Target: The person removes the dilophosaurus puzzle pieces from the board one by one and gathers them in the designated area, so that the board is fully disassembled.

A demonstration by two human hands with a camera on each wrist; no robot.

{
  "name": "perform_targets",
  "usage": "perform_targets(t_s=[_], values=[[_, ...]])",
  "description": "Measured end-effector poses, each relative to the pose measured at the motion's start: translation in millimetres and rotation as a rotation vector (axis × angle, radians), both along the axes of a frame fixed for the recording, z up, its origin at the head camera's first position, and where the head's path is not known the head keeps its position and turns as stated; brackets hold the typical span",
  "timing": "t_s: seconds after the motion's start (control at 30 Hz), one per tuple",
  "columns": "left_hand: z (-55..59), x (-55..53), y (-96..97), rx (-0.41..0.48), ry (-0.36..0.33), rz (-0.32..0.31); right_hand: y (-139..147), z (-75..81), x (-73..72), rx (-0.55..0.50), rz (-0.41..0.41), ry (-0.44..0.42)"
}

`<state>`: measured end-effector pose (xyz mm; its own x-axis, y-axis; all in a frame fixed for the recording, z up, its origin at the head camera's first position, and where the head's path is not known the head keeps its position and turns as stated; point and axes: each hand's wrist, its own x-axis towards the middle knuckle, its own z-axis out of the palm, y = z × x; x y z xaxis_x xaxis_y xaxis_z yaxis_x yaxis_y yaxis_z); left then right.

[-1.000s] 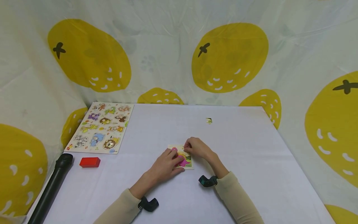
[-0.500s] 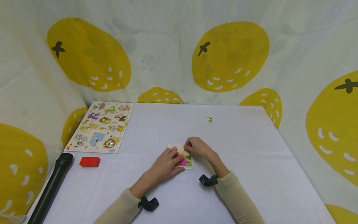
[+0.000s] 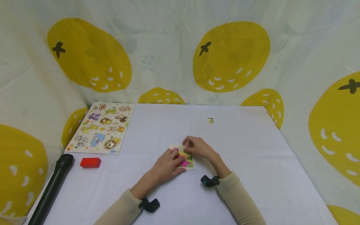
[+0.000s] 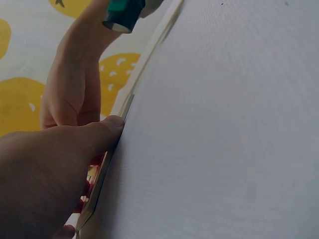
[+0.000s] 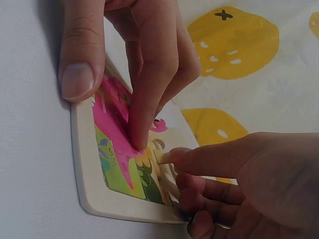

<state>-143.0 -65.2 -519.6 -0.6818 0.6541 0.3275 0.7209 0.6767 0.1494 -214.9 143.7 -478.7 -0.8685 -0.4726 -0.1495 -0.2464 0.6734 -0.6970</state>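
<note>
A small jigsaw puzzle (image 3: 185, 163) with a pink dinosaur picture and a pale frame (image 5: 89, 179) lies mid-table. My left hand (image 3: 166, 167) holds it from the left: the thumb (image 4: 113, 122) sits at the near edge and a bent finger presses on the pink picture. At the far right corner, my right hand (image 3: 199, 148) pinches a pale puzzle piece (image 5: 162, 157) that stands tilted above the picture. The piece's far side is hidden by the fingers. Another loose puzzle piece (image 3: 210, 120) lies farther back on the white cloth.
At the back left lies a large animal puzzle board (image 3: 101, 128). In front of it is a red block (image 3: 90, 162). A long black tube-like object (image 3: 52, 187) runs along the left table edge. Behind the table hangs a cloth (image 3: 163, 47) with yellow fruit prints.
The right hand's fingers have shifted slightly up and left over the puzzle corner, and a gap now shows between thumb and forefinger. The left hand stays in place.
</note>
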Motion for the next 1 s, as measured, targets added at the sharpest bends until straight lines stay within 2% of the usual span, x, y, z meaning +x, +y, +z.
perform_targets(t_s=[0.13,0.3,0.73,1.0], values=[[0.2,-0.2,0.2,-0.004,0.003,-0.003,0.2,-1.3,0.4,-0.003,0.027,0.018],[0.5,0.0,0.4,-0.009,0.0,-0.003,-0.1,-4.1,0.2,-0.005,0.016,0.025],[0.0,-1.1,1.0,0.004,-0.012,-0.009,-1.1,-7.4,-1.8,-0.05,-0.076,-0.031],[1.3,-0.1,0.4,-0.016,-0.027,0.004,0.2,-8.6,-6.0,-0.081,-0.117,-0.007]])
